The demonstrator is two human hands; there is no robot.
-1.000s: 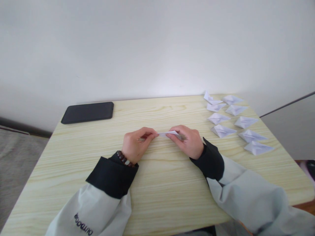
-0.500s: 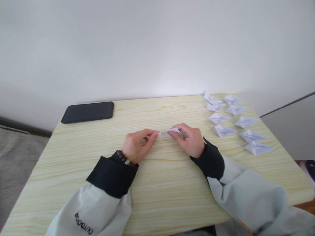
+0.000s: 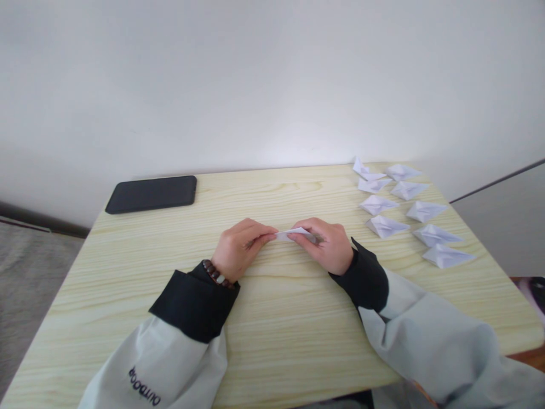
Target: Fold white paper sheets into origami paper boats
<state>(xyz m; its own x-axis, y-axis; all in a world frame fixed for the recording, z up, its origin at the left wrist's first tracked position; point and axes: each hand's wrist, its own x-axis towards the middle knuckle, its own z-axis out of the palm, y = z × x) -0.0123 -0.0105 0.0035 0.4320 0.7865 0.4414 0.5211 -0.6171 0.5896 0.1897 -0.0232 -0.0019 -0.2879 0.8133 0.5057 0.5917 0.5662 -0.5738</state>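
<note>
Between my hands, above the middle of the table, is a small piece of folded white paper (image 3: pixel 283 235). My left hand (image 3: pixel 240 247) pinches its left tip between thumb and fingers. With thumb and forefinger, my right hand (image 3: pixel 326 244) grips the wider right end, and part of the paper is hidden behind those fingers. Several folded white paper pieces (image 3: pixel 386 226), pointed at their ends, lie in two rough columns to the right of my right hand. One at the back (image 3: pixel 361 168) has an upright tip.
A black smartphone (image 3: pixel 151 194) lies at the back left of the pale wood-grain table (image 3: pixel 272 341). A white wall (image 3: pixel 272 85) rises directly behind the table's far edge. At the far right, a dark object (image 3: pixel 537 289) is partly cut off.
The folded paper tilted to show its broader face half a second ago and is now turned edge-on again. My left fingers have closed flatter over its tip. The other paper pieces stay put.
</note>
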